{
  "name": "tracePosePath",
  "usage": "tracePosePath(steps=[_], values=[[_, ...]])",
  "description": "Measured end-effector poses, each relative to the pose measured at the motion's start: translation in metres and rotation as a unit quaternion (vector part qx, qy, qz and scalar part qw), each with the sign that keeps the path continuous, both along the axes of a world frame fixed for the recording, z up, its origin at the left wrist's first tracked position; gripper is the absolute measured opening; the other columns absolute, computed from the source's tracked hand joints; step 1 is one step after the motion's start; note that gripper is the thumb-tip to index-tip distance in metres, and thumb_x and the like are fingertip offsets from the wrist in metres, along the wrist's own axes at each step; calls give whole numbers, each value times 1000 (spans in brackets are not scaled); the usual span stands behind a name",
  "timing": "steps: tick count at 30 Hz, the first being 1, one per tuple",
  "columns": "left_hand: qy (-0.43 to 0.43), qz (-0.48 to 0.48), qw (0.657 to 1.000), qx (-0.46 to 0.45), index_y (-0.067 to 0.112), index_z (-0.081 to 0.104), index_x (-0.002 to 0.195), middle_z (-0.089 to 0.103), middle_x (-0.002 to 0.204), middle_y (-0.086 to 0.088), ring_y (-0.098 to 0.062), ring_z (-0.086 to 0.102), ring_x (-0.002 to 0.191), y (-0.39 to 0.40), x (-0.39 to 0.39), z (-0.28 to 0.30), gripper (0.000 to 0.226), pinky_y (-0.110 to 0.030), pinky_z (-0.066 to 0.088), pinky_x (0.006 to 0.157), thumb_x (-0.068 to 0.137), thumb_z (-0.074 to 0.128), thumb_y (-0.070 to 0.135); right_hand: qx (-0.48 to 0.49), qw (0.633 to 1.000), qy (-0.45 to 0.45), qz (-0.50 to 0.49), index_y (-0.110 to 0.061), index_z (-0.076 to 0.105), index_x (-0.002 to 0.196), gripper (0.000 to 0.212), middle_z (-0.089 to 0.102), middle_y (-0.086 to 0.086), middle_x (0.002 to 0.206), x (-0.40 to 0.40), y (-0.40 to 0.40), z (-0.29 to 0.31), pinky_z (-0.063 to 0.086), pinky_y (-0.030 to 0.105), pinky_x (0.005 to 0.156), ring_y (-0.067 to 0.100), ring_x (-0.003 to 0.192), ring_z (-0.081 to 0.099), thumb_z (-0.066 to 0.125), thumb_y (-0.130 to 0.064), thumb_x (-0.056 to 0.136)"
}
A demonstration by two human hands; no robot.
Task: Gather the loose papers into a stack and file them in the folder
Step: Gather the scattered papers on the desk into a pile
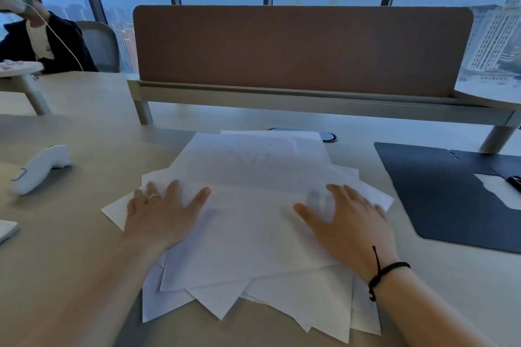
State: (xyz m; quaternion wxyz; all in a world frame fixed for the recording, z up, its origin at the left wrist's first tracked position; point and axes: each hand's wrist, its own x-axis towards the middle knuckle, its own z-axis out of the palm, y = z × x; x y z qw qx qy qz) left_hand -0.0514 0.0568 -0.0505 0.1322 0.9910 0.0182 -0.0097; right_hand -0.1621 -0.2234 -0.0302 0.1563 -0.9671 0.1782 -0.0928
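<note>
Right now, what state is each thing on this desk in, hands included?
papers: loose, fanned and overlapping, not yet squared into a stack.
left hand: flat, fingers spread, pressing on the papers.
right hand: flat, fingers spread, pressing on the papers.
folder: dark, lying open and flat to the right, apart from the papers.
white controller: lying on its side at left, untouched.

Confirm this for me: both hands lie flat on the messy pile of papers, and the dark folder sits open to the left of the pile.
One thing is wrong: the dark folder sits open to the right of the pile of papers, not the left. The head view shows it. The left hand and right hand do lie flat on the pile.
</note>
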Motion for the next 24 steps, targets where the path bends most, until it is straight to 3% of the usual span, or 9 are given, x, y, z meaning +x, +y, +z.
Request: tracePosePath(steps=[3, 6, 9, 13, 16, 18, 20, 22, 24], values=[[20, 26, 999, 17, 30, 11, 155, 7, 164, -21, -43, 4, 150, 6, 3, 0, 106, -53, 6, 120, 69, 6, 93, -13, 996, 87, 1, -30, 27, 153, 114, 29, 5, 164, -16, -4, -7, 18, 52, 122, 27, 153, 22, 13, -100, 65], [9, -65, 997, 31, 32, 5, 156, 6, 166, -13, -36, 3, 152, 4, 4, 0, 110, -50, 7, 121, 66, 12, 95, -5, 988, 146, 44, -30, 6, 160, 121, -1, 4, 172, -17, -5, -6, -2, 56, 126, 28, 158, -8, 18, -101, 63], [5, -168, 986, 4, 39, 6, 155, 10, 167, 0, -24, 4, 154, 4, 16, 4, 103, -44, 8, 123, 69, 20, 94, 3, 983, 159, 92, -40, 6, 159, 118, -3, -7, 172, -4, -15, 2, -7, 59, 125, 23, 158, -9, 30, -102, 62], [0, -204, 972, -118, 41, 27, 150, 37, 157, 13, -11, 32, 144, 7, 26, 11, 94, -40, 24, 119, 71, 34, 90, 19, 975, 188, 118, -50, 8, 157, 123, -3, -14, 171, 6, -33, 4, -10, 60, 123, 20, 158, -10, 38, -104, 51], [-65, -147, 983, -83, 38, 31, 149, 32, 159, 14, -13, 27, 147, 16, 31, 12, 80, -42, 13, 122, 82, 31, 81, -5, 986, 138, 92, -53, 15, 155, 115, 10, -14, 171, 5, -43, 4, 0, 57, 126, 20, 158, 6, 44, -101, 55], [-63, -89, 994, -25, 35, 30, 149, 30, 161, 7, -17, 21, 150, 27, 37, 5, 87, -46, 9, 122, 79, 18, 85, -71, 996, 41, 21, -48, 31, 152, 102, 38, -8, 161, 0, -44, 7, 27, 48, 120, 21, 145, 38, 49, -95, 64], [-28, -42, 999, 12, 32, 34, 147, 29, 161, -1, -27, 20, 149, 33, 41, -3, 89, -48, 15, 119, 78, 15, 85, -114, 992, -34, -40, -38, 47, 145, 79, 58, -5, 141, -7, -35, 10, 43, 40, 105, 20, 125, 56, 50, -81, 79], [-29, -18, 999, 15, 29, 40, 142, 33, 159, -5, -31, 25, 146, 32, 40, -7, 85, -48, 21, 117, 79, 19, 82, -87, 996, -13, -30, -35, 55, 135, 65, 62, -6, 133, -14, -12, 10, 45, 38, 100, 19, 121, 58, 39, -77, 88], [-43, -16, 999, 15, 27, 42, 141, 33, 159, -5, -29, 25, 147, 26, 40, -5, 86, -48, 19, 118, 79, 20, 82, -64, 996, 53, 18, -37, 55, 125, 67, 58, -5, 131, -16, 15, 5, 42, 40, 101, 20, 123, 54, 24, -82, 86]])
